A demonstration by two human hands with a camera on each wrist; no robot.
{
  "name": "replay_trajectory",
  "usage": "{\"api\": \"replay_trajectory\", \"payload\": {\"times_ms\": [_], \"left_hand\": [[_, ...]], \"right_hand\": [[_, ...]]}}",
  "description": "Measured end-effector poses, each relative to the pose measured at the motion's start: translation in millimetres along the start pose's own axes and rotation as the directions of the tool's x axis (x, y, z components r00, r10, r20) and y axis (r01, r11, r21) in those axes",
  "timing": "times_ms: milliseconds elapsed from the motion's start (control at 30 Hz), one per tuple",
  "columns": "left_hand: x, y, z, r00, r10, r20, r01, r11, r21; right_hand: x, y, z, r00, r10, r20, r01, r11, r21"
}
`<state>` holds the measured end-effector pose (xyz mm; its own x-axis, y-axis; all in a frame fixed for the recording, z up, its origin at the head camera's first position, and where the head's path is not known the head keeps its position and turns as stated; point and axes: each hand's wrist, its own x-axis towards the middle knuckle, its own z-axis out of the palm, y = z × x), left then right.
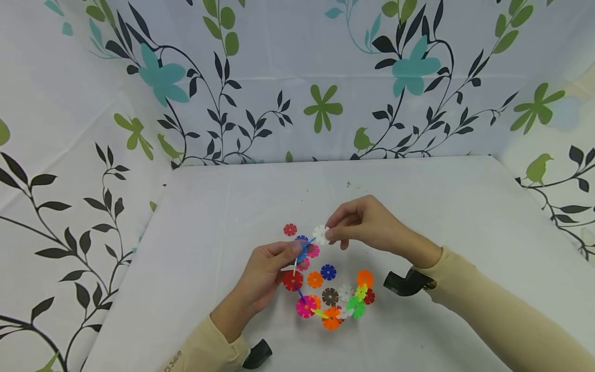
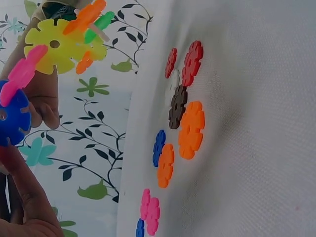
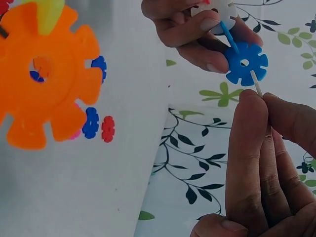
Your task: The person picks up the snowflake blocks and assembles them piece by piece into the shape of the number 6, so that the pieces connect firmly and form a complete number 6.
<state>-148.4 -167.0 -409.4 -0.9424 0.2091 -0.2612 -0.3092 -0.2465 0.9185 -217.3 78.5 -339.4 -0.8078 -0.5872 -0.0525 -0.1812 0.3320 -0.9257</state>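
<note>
My left hand (image 1: 266, 271) pinches a blue snowflake disc (image 1: 302, 252), part of a chain of notched plastic discs. The chain curves down from it through a red disc (image 1: 293, 280), a pink disc (image 1: 306, 306) and a green disc (image 1: 356, 307) to an orange end disc (image 1: 364, 278). Between thumb and fingertips my right hand (image 1: 364, 225) holds a white disc (image 1: 321, 234). In the right wrist view this white disc (image 3: 259, 89) is edge-on, its edge at a notch of the blue disc (image 3: 249, 61). The chain's yellow disc (image 2: 47, 47) looms near the left wrist camera.
Loose discs lie flat on the white table (image 1: 223, 217) around and inside the chain's curve, among them a brown disc (image 1: 330, 296), a dark blue disc (image 1: 328, 272) and a small red disc (image 1: 290, 229). Patterned cloth (image 1: 279, 77) hangs behind the table and at its sides.
</note>
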Motion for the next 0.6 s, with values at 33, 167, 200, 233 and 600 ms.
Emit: {"api": "replay_trajectory", "payload": {"times_ms": [33, 167, 200, 233, 600], "left_hand": [[0.0, 0.3, -0.3, 1.0, 0.002, 0.004, -0.002, 1.0, 0.001], [0.5, 1.9, -1.0, 1.0, 0.009, 0.022, -0.009, 1.0, 0.006], [0.8, 2.4, -1.0, 1.0, 0.01, 0.024, -0.01, 1.0, 0.008], [1.0, 2.9, -1.1, 1.0, 0.011, 0.027, -0.011, 1.0, 0.012], [4.7, 3.6, -2.0, 1.0, 0.008, 0.014, -0.009, 0.998, 0.056]], "right_hand": [[-0.1, -0.1, 0.3, 1.0, 0.0, 0.001, 0.0, 1.0, -0.002], [-0.5, -0.8, 0.8, 1.0, -0.012, 0.003, 0.012, 1.0, 0.001], [-0.4, -0.4, 0.9, 1.0, -0.02, 0.004, 0.02, 1.0, 0.002], [-0.2, 0.0, 1.0, 1.0, -0.03, 0.005, 0.03, 1.0, 0.002], [4.1, 3.2, 6.2, 0.994, -0.104, -0.02, 0.103, 0.993, -0.052]]}}
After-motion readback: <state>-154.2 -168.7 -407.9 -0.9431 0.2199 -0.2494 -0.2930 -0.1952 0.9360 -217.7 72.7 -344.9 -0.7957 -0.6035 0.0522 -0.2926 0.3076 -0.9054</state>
